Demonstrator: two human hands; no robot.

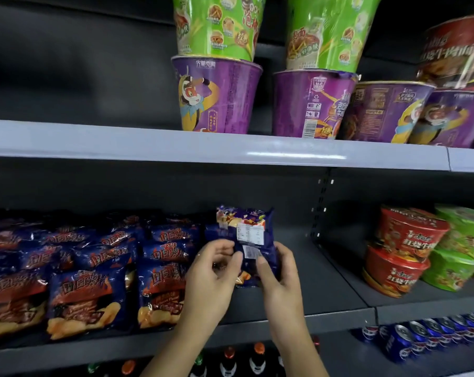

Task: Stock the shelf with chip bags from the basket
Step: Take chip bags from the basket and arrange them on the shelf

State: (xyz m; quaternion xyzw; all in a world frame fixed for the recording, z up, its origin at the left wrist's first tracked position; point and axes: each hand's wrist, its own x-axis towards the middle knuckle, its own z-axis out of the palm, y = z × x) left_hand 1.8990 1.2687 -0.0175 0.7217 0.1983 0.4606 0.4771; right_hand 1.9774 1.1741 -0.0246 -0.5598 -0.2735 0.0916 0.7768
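A dark blue chip bag (250, 235) stands upright over the middle shelf (336, 284), its back label facing me. My left hand (214, 278) pinches its lower left edge. My right hand (278, 273) grips its lower right side, fingers curled round it. The bag sits just right of several rows of matching blue chip bags (88, 270) that fill the left part of this shelf. The basket is out of view.
Purple and green noodle tubs (216, 96) are stacked on the upper shelf. Red and green noodle bowls (404, 251) stand at the right of the middle shelf. Bare shelf lies between the held bag and those bowls. Blue cans (421, 336) and bottles (230, 360) sit below.
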